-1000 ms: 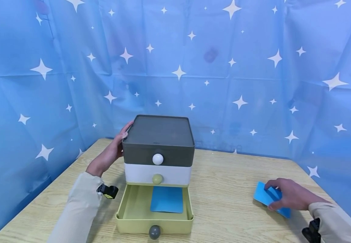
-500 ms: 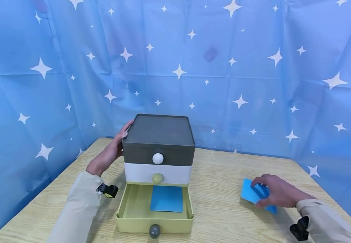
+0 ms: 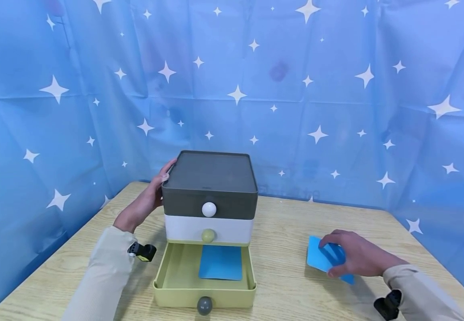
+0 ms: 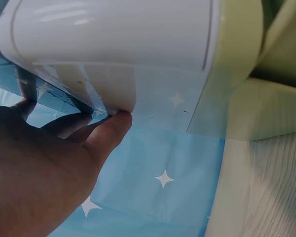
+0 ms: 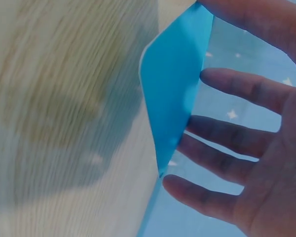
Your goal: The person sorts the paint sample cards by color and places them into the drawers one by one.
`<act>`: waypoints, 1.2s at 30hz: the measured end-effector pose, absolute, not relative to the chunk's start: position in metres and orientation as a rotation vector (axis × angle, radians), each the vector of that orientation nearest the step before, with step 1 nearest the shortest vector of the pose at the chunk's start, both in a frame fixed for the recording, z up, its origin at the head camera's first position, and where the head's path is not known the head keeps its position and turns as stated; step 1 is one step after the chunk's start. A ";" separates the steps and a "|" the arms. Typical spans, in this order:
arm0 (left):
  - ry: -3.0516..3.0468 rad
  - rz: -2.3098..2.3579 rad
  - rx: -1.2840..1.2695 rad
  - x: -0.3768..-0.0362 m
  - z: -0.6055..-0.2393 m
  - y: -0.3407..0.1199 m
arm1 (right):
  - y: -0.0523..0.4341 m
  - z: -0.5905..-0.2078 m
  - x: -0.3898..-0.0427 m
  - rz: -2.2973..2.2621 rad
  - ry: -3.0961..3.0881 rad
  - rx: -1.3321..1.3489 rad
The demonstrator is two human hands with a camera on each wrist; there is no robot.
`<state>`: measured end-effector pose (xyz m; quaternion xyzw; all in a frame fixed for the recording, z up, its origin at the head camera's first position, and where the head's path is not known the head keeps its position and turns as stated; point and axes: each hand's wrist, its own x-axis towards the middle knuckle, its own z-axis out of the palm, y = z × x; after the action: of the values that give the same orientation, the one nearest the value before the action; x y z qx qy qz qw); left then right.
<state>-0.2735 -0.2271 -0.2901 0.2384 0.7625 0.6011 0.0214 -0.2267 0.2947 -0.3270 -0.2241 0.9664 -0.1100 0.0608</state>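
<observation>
A small three-drawer unit (image 3: 209, 196) stands on the table, with a dark grey top drawer, a white middle one and a pale green bottom one. The bottom drawer (image 3: 163, 285) is pulled out and a blue card (image 3: 220, 263) lies flat in it. My left hand (image 3: 143, 207) rests against the unit's left side, the thumb at the top edge. In the left wrist view the left hand (image 4: 44, 168) touches the white drawer's wall (image 4: 113, 39). At the right, my right hand (image 3: 356, 258) holds a second blue card (image 3: 316, 256) just above the table. In the right wrist view this card (image 5: 175, 89) stands on edge against the spread fingers (image 5: 237, 133).
The wooden table (image 3: 288, 223) is walled on three sides by a blue curtain with white stars (image 3: 336, 111). Round knobs mark the drawers: white (image 3: 208, 209), green (image 3: 208, 236) and grey (image 3: 204, 306). Bare tabletop lies between the unit and my right hand.
My right hand has carried its blue card leftward, toward the drawer unit. The left hand and the unit have stayed put.
</observation>
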 end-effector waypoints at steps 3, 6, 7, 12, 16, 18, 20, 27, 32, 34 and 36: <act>2.364 1.861 0.736 -0.274 -0.291 -0.227 | 0.290 -0.326 -0.224 -0.342 2.910 -0.703; 2.364 1.861 0.737 -0.274 -0.291 -0.228 | 0.283 -0.325 -0.221 -0.334 2.904 -0.753; 2.364 1.862 0.738 -0.274 -0.291 -0.228 | 0.280 -0.324 -0.219 -0.332 2.903 -0.768; 2.363 1.865 0.736 -0.273 -0.291 -0.229 | 0.263 -0.317 -0.214 -0.313 2.898 -0.834; 2.366 1.865 0.733 -0.272 -0.291 -0.228 | 0.252 -0.313 -0.211 -0.302 2.891 -0.871; 2.369 1.863 0.732 -0.272 -0.291 -0.228 | 0.247 -0.312 -0.211 -0.304 2.884 -0.893; 2.372 1.859 0.729 -0.272 -0.291 -0.227 | 0.244 -0.312 -0.209 -0.312 2.873 -0.904; 2.368 1.864 0.745 -0.273 -0.291 -0.227 | 0.231 -0.308 -0.205 -0.298 2.871 -0.944; 2.369 1.858 0.745 -0.273 -0.290 -0.227 | 0.224 -0.303 -0.202 -0.297 2.874 -0.968; 2.366 1.859 0.745 -0.273 -0.290 -0.227 | 0.222 -0.301 -0.200 -0.304 2.868 -0.980; 2.364 1.859 0.746 -0.273 -0.290 -0.227 | 0.219 -0.300 -0.198 -0.310 2.860 -0.995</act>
<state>-0.2726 -0.2274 -0.2901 0.2406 0.7629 0.5997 0.0216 -0.1983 0.2188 -0.3000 -0.3264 0.9385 -0.1017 0.0490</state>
